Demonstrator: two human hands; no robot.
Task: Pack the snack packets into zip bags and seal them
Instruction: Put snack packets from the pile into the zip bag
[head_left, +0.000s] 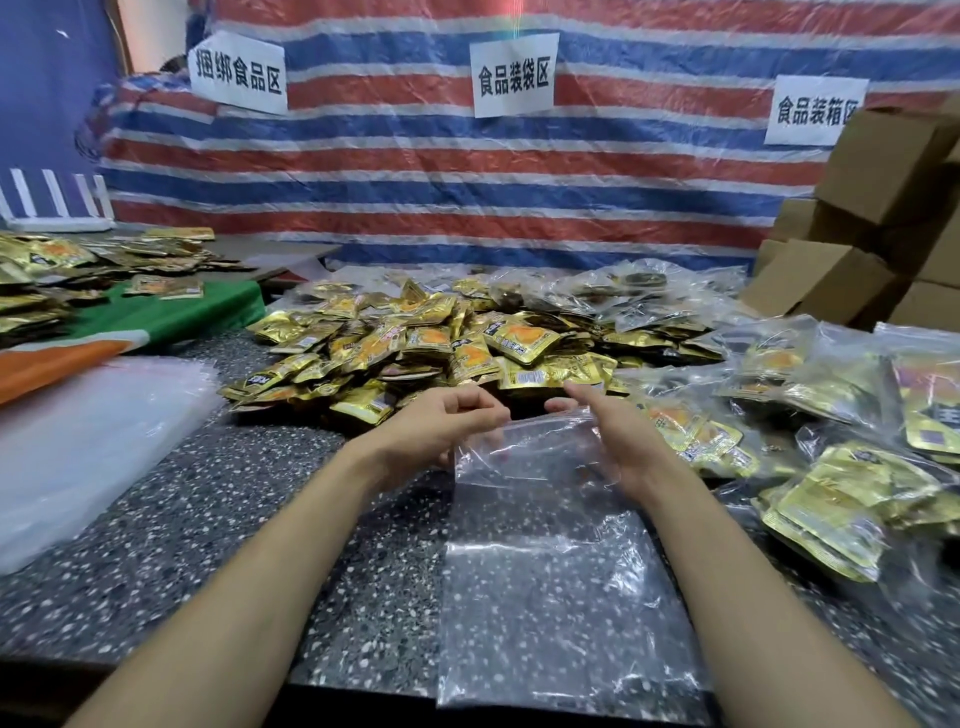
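Observation:
An empty clear zip bag (545, 571) hangs down from my hands over the speckled table (208, 545), its red-lined mouth up near the snack pile. My left hand (441, 421) pinches the bag's top left edge with curled fingers. My right hand (613, 436) holds the top right side, thumb against the plastic and forefinger stretched out toward the pile. A big heap of gold snack packets (441, 343) lies just beyond both hands.
Filled zip bags of gold packets (841, 467) crowd the right side. A stack of empty clear bags (78, 457) lies at the left, beside green and orange cloth (156, 317). Cardboard boxes (883, 208) stand at the back right before a striped tarp.

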